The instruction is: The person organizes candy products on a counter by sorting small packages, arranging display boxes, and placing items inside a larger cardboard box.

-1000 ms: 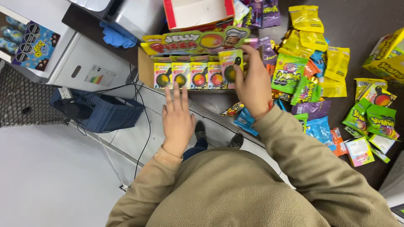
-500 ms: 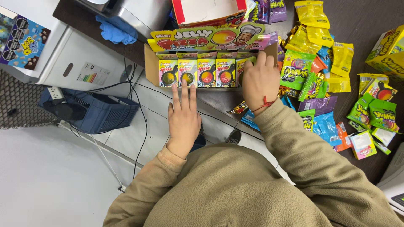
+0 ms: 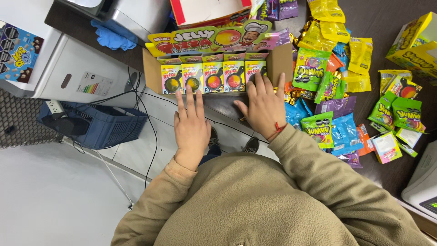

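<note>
both hands lie flat, fingers spread and gripping nothing: the left hand (image 3: pixel 192 127) touches the near front of the cardboard display box (image 3: pixel 152 73) of candy packets (image 3: pixel 214 76) on the dark worktop (image 3: pixel 387 27), the right hand (image 3: pixel 263 105) rests over its right packets.

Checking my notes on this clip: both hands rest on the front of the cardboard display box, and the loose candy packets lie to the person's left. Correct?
Not quite. The head view shows the candy packets to the person's right; both hands, left hand and right hand, do rest at the display box.
</note>
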